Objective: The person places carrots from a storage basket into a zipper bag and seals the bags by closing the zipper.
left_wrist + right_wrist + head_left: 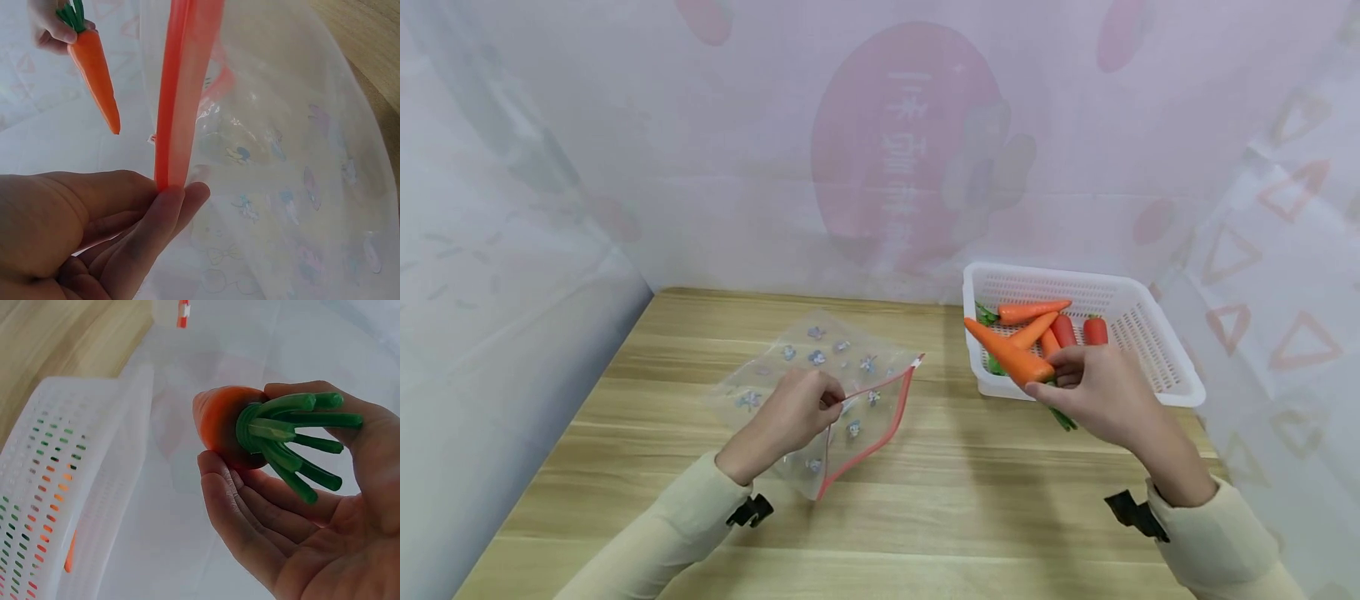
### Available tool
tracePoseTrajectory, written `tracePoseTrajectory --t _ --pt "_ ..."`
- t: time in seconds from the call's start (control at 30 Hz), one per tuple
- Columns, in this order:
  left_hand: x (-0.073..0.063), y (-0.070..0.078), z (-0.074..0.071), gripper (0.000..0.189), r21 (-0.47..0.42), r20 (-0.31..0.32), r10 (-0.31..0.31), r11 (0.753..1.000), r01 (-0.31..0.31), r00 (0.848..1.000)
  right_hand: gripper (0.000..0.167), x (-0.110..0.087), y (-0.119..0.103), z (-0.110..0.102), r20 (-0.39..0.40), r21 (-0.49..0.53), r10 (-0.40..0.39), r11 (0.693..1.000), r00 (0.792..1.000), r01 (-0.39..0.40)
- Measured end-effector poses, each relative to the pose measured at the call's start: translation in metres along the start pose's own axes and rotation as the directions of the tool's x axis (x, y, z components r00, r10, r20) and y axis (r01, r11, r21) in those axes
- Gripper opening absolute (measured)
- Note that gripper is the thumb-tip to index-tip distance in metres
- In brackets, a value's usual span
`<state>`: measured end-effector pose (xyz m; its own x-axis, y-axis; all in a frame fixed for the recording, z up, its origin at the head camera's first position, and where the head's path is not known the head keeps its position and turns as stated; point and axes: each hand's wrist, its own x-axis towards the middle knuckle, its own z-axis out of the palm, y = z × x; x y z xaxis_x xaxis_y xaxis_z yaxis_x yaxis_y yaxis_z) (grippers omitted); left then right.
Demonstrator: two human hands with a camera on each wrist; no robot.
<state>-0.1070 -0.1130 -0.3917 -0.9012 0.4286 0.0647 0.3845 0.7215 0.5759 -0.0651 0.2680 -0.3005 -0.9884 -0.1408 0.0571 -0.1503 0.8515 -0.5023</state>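
Note:
Between thumb and fingers, my left hand (799, 407) pinches the red-edged opening of a clear zip bag (868, 367) printed with small cartoon figures. The bag lies on the table with its mouth partly spread; in the left wrist view its red zip strip (181, 94) rises from the fingertips. My right hand (1101, 392) holds an orange carrot (1011, 354) by its top end, above the front left of the basket. Short green stems (294, 431) stick out past the fingers in the right wrist view, and the tip points away from the palm.
A white perforated plastic basket (1176, 367) stands at the back right, holding several more carrots (1033, 312), orange and reddish. The wood-grain table (925, 517) is bordered by printed white sheets (737, 208) at the back and sides.

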Motion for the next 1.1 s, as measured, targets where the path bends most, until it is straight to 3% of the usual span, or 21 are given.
tracePoseTrajectory --t 0.43,0.73,1.1 --pt "-0.001 0.002 -0.001 0.009 0.009 0.012 -0.011 1.0 0.011 1.0 0.043 -0.023 -0.016 0.023 0.138 0.106 0.035 0.993 0.99 -0.05" --pt "0.0 0.003 -0.001 0.009 0.001 0.005 -0.01 1.0 0.01 1.0 0.032 -0.026 -0.027 0.04 0.195 0.117 -0.02 0.993 0.981 -0.003" --pt "0.001 0.007 -0.001 0.008 0.006 0.011 -0.032 0.999 0.032 0.999 0.031 -0.019 -0.038 0.067 0.242 0.113 -0.084 0.992 0.967 0.058"
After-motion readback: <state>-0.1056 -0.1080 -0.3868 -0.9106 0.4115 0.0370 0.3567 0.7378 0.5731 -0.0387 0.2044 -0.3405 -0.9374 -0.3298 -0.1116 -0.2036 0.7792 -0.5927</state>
